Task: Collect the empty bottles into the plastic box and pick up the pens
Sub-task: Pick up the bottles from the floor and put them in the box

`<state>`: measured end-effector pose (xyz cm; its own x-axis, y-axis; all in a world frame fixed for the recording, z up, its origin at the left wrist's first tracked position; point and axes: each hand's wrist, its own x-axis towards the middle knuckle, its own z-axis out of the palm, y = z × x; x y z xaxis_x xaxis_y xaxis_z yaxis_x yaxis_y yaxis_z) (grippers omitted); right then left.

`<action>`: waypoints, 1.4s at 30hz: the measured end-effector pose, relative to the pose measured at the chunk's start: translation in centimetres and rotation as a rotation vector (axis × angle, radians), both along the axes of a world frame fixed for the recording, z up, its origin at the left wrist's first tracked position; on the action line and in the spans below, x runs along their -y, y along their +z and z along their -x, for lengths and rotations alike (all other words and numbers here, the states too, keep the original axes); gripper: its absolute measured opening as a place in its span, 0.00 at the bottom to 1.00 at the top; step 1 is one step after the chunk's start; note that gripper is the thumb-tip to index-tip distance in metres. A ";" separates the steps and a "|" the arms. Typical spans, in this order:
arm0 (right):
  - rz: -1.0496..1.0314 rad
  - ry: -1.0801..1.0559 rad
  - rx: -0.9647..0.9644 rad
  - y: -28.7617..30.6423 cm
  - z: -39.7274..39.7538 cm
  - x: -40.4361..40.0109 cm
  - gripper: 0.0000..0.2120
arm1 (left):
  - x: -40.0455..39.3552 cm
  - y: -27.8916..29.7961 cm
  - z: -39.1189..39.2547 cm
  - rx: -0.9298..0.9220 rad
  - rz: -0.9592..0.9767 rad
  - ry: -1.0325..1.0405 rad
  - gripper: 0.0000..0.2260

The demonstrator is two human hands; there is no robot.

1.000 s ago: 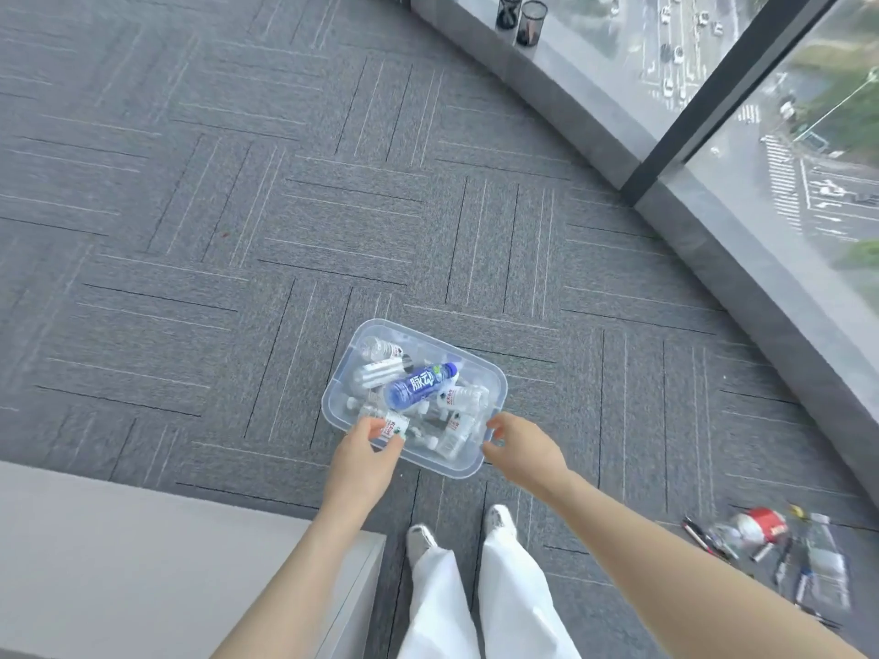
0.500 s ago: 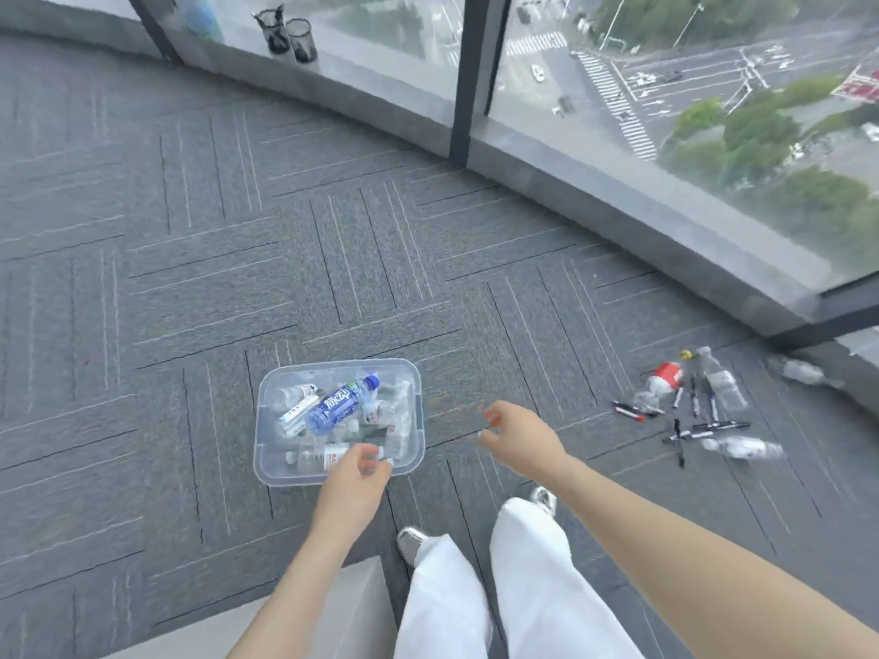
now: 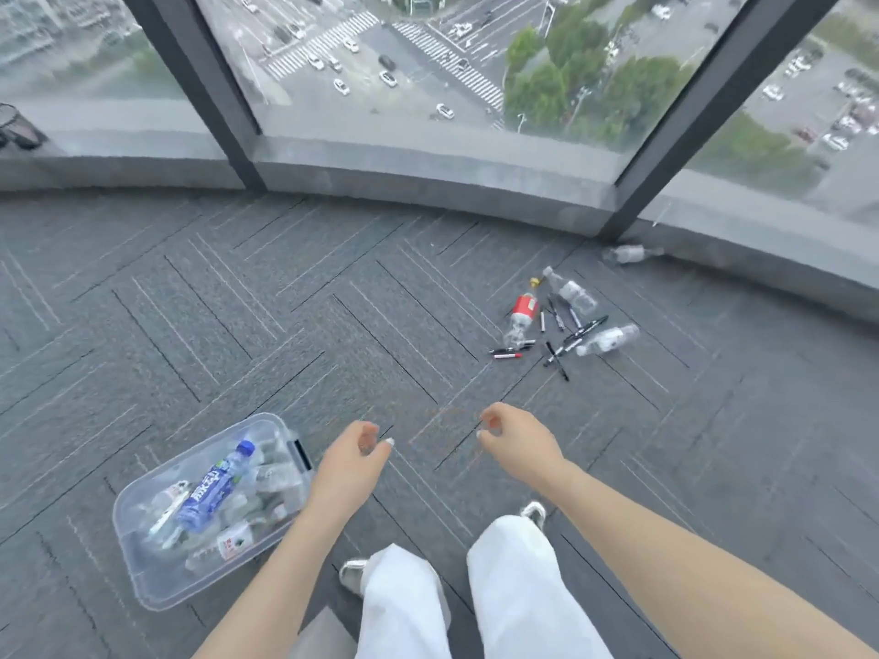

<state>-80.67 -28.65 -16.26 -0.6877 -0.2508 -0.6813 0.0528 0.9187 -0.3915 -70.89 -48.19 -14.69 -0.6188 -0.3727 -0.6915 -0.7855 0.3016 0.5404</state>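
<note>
Both hands are out in front over the grey carpet (image 3: pixel 238 297) and neither one is holding anything. The left hand (image 3: pixel 349 466) has its fingers loosely curled, thumb and forefinger a bit apart, nothing between them. The right hand (image 3: pixel 516 442) is much the same – fingers bent in a relaxed half-curl, empty.

The plastic box (image 3: pixel 142 570) sits on the floor just beside the left forearm, down and to the left of the left hand. It's clear, tilted diagonally in the view, and already has a pile of empty bottles in it, the obvious one being a blue-labelled bottle (image 3: pixel 214 492) lying on top. The left hand is near the box's upper right corner but not touching it.

The rest of the stuff is well ahead of the right hand, toward the window. There's a bottle with a red label (image 3: pixel 523 311), a clear bottle (image 3: pixel 573 292) beside it, and another clear bottle (image 3: pixel 611 339) lying on its side a little nearer. A bunch of black pens (image 3: pixel 568 342) are scattered between and around those, plus one red-capped pen (image 3: pixel 508 356) on the left edge of the cluster. One more clear bottle (image 3: pixel 628 253) lies off by itself right against the window ledge (image 3: pixel 428 183) – furthest from both hands.

White trousers (image 3: pixel 513 587) and shoes show at the bottom.
</note>
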 end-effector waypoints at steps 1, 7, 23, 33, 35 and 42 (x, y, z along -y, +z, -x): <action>0.001 -0.019 0.007 -0.1 0.7 -1.7 0.16 | -1.7 0.1 1.1 0.006 -0.003 -0.031 0.16; 0.003 -0.136 0.034 -0.5 5.7 -12.0 0.16 | -11.3 -0.4 7.1 0.021 -0.045 -0.117 0.16; -0.043 -0.462 0.079 -4.7 19.9 -24.7 0.16 | -21.4 -3.8 28.6 0.020 -0.069 -0.368 0.16; -0.018 -0.561 0.111 -11.5 30.1 -26.8 0.17 | -24.9 -10.1 43.3 0.005 0.031 -0.608 0.18; -0.027 -0.547 0.105 -14.5 32.2 -27.7 0.18 | -26.2 -13.0 45.5 -0.002 0.022 -0.620 0.17; -0.104 -0.331 0.038 -29.4 39.0 -30.8 0.19 | -29.7 -28.6 49.2 0.012 0.030 -0.650 0.15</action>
